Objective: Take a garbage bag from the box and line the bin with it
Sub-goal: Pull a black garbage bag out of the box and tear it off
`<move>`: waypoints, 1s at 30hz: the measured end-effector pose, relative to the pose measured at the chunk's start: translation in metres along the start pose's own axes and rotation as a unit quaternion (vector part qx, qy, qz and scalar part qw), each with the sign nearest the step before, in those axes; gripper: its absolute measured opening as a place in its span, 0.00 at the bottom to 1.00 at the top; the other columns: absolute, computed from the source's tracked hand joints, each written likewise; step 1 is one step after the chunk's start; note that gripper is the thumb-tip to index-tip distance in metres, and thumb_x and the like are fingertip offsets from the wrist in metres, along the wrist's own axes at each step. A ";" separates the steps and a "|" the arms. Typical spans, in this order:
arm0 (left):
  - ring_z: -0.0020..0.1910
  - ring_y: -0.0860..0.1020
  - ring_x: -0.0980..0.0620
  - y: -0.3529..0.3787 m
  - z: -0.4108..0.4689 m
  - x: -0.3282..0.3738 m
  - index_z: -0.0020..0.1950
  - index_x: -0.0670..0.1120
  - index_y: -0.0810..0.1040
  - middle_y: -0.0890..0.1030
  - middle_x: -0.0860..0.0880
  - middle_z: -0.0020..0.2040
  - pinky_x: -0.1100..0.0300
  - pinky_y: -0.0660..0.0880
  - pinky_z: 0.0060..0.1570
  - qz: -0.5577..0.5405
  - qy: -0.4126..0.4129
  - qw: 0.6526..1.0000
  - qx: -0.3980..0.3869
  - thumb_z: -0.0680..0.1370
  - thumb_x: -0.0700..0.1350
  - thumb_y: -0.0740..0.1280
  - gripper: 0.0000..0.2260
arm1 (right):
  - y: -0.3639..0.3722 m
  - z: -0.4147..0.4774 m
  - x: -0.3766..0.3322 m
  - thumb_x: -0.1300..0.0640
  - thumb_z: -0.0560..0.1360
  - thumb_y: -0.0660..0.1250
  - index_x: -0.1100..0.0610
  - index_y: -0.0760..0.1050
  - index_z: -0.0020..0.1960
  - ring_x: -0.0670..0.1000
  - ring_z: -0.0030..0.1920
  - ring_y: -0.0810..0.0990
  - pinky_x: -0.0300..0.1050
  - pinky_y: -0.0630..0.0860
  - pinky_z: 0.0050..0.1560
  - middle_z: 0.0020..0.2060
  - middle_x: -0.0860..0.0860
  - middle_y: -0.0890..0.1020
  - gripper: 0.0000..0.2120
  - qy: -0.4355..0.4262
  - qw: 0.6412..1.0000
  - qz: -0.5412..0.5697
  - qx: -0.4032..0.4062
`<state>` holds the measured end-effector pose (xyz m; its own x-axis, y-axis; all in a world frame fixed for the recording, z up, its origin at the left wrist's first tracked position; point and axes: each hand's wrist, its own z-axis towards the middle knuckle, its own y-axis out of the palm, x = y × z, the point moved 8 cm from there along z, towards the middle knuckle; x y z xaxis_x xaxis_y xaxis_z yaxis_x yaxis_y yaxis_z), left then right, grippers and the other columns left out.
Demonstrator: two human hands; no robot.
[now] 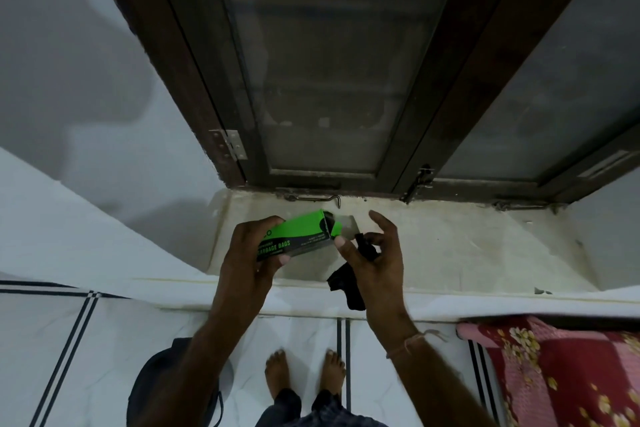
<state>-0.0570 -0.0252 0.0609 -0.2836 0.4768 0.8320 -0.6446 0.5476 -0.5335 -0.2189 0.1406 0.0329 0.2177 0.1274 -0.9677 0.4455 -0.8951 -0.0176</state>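
My left hand (pixel 250 253) grips a green and black box (pixel 304 234) labelled garbage bags, held level above the window sill with its open end and loose flap facing right. My right hand (pixel 372 258) is just right of that open end, thumb near the flap, and it holds a crumpled black garbage bag (pixel 348 286) that hangs down below the palm. The index finger is raised, the other fingers curl on the bag. A dark round bin (pixel 162 388) stands on the floor at lower left, partly hidden behind my left forearm.
A pale stone window sill (pixel 450 246) runs under the hands, below a dark wooden window frame (pixel 426 121) with latches. My bare feet (pixel 304 371) stand on white floor tiles with dark stripes. A red floral cloth (pixel 561 371) lies at lower right.
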 end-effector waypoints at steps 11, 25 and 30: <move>0.60 0.75 0.60 0.001 -0.005 0.000 0.71 0.49 0.75 0.73 0.49 0.64 0.73 0.75 0.51 0.010 0.000 1.000 0.001 0.77 0.38 0.73 0.23 | 0.014 -0.007 -0.018 0.65 0.77 0.72 0.58 0.80 0.65 0.55 0.26 0.83 0.50 0.82 0.29 0.35 0.54 0.84 0.16 -0.017 0.992 0.061 -0.111; 0.59 0.77 0.51 0.006 -0.002 0.001 0.70 0.49 0.76 0.73 0.49 0.63 0.68 0.77 0.52 0.054 0.011 0.998 -0.031 0.76 0.38 0.73 0.23 | 0.016 0.008 -0.022 0.64 0.78 0.71 0.58 0.82 0.62 0.49 0.39 0.79 0.42 0.80 0.46 0.37 0.54 0.81 0.13 -0.071 0.983 -0.022 -0.167; 0.59 0.77 0.52 0.003 -0.001 -0.002 0.70 0.49 0.76 0.74 0.49 0.63 0.69 0.75 0.52 0.060 0.004 0.998 -0.014 0.76 0.38 0.74 0.23 | 0.014 0.009 -0.015 0.65 0.77 0.72 0.55 0.83 0.61 0.50 0.42 0.83 0.49 0.82 0.49 0.44 0.58 0.85 0.14 -0.068 0.985 -0.023 -0.158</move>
<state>-0.0577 -0.0244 0.0573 -0.3527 0.5449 0.7607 -0.5867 0.5045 -0.6335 -0.2241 0.1225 0.0453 0.0819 0.0860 -0.9929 0.7048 -0.7094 -0.0033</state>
